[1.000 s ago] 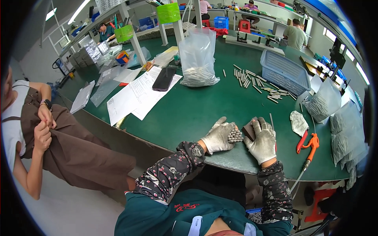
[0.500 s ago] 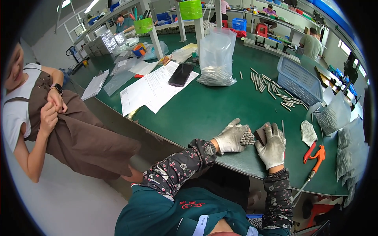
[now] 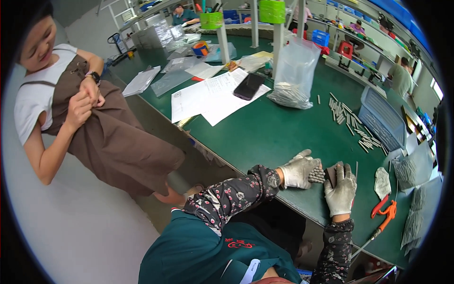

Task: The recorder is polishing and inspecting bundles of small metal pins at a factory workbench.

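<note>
Grey-white knit, soiled and wrinkled, over both hands; black floral cloth with gathered cuffs for the sleeve covers point(image 3: 246, 189) on the forearms. Held snugly in the curled left hand point(image 3: 297, 172), at the near edge of a smooth green tabletop point(image 3: 265, 137): a thick bundle of metal rods point(image 3: 316, 175), round ends packed like honeycomb and facing the right hand point(image 3: 341, 193). Against the thumb side of the right hand, fingers long and nearly straight, an angular brown block point(image 3: 331, 176); impossible to tell whether gripped or merely pressed. Just beside those fingers, a thin grey strip point(image 3: 356, 170).

Farther back, loose rods point(image 3: 339, 112), slim and silvery, scattered beside a blue basket point(image 3: 378, 122) of perforated plastic. Left of these, a tall translucent bag point(image 3: 295, 66), crinkled and upright, with more rods settled in its base. Further left, a flat, glossy black phone point(image 3: 249, 86) on white paper sheets point(image 3: 203, 100). To the right, a crumpled off-white cloth point(image 3: 382, 183), a hard orange air gun point(image 3: 390, 212) and bulging clear pouches point(image 3: 416, 215).
</note>
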A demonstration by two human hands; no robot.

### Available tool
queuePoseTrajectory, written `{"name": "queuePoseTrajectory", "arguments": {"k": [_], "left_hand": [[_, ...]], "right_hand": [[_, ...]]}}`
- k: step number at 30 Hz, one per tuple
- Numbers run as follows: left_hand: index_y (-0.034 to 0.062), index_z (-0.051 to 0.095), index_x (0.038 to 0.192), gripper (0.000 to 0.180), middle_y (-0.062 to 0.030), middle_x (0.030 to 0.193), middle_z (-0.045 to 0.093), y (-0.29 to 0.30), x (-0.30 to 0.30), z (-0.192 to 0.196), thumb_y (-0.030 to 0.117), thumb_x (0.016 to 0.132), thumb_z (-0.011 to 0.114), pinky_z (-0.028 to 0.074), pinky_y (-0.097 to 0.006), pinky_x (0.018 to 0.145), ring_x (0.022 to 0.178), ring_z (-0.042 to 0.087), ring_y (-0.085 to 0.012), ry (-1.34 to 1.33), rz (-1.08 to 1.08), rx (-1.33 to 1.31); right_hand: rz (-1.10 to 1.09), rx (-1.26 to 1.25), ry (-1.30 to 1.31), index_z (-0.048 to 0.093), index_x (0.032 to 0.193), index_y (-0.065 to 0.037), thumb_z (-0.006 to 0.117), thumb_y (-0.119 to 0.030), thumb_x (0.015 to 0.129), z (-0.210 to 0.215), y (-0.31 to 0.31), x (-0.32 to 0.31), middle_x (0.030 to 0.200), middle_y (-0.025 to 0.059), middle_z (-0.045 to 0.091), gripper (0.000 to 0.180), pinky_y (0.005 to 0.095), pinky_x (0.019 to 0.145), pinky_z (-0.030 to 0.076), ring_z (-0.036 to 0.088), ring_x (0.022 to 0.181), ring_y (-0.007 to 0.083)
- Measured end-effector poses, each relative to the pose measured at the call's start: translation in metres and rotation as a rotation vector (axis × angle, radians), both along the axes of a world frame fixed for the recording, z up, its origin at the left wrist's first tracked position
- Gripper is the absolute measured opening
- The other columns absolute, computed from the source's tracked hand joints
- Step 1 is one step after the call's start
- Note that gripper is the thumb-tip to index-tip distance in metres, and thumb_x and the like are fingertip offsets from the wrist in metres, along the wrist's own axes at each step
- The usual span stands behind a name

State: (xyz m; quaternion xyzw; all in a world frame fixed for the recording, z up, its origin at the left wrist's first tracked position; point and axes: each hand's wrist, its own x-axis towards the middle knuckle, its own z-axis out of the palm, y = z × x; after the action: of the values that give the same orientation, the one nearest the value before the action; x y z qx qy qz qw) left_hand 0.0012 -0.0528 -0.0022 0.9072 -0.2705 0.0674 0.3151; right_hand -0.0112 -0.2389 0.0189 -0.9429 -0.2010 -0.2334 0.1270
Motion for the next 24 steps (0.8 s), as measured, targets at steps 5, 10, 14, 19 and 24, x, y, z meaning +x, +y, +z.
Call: {"name": "queuePoseTrajectory", "arguments": {"k": [5, 10, 14, 19, 24], "left_hand": [[0.0059, 0.052, 0.097, 0.049, -0.0113, 0.084, 0.058, -0.015, 0.002, 0.003, 0.024, 0.055, 0.068, 0.020, -0.037, 0.106, 0.091, 0.056, -0.0255, 0.046, -0.040, -0.032], [0.0017, 0.050, 0.097, 0.051, -0.0136, 0.085, 0.058, -0.017, -0.002, 0.002, 0.022, 0.054, 0.068, 0.015, -0.040, 0.108, 0.095, 0.055, -0.0277, 0.074, -0.022, -0.040], [0.0016, 0.050, 0.099, 0.051, -0.0146, 0.086, 0.058, -0.012, -0.001, 0.003, 0.022, 0.055, 0.068, 0.015, -0.041, 0.108, 0.095, 0.055, -0.0284, 0.082, 0.001, -0.006], [0.0017, 0.051, 0.098, 0.050, -0.0155, 0.084, 0.058, -0.012, 0.000, 0.005, 0.022, 0.055, 0.068, 0.014, -0.042, 0.108, 0.094, 0.055, -0.0289, 0.075, -0.009, -0.053], [0.0010, 0.050, 0.100, 0.053, -0.0151, 0.086, 0.058, -0.010, 0.000, 0.005, 0.023, 0.055, 0.068, 0.014, -0.042, 0.109, 0.094, 0.055, -0.0284, 0.074, -0.010, -0.014]], "right_hand": [[-0.018, 0.011, 0.022, 0.051, 0.114, 0.001, 0.062, -0.013, 0.065, -0.005, -0.014, -0.002, 0.121, 0.0243, 0.046, 0.052, 0.0435, 0.094, 0.035, 0.046, 0.107, 0.0382], [-0.010, 0.000, 0.039, 0.049, 0.115, 0.003, 0.062, -0.014, 0.067, -0.014, -0.019, 0.000, 0.126, 0.0250, 0.042, 0.053, 0.0448, 0.097, 0.032, 0.041, 0.113, 0.0392], [-0.007, -0.011, 0.045, 0.047, 0.117, 0.003, 0.063, -0.015, 0.068, -0.014, -0.016, 0.003, 0.127, 0.0245, 0.041, 0.054, 0.0450, 0.097, 0.032, 0.041, 0.114, 0.0394], [-0.012, -0.030, 0.023, 0.047, 0.117, 0.003, 0.062, -0.015, 0.069, -0.013, -0.015, 0.004, 0.127, 0.0242, 0.041, 0.053, 0.0447, 0.098, 0.031, 0.041, 0.114, 0.0389], [-0.018, -0.034, 0.021, 0.046, 0.117, 0.003, 0.062, -0.015, 0.070, -0.014, -0.014, 0.004, 0.127, 0.0238, 0.041, 0.053, 0.0443, 0.098, 0.031, 0.040, 0.114, 0.0386]]}}
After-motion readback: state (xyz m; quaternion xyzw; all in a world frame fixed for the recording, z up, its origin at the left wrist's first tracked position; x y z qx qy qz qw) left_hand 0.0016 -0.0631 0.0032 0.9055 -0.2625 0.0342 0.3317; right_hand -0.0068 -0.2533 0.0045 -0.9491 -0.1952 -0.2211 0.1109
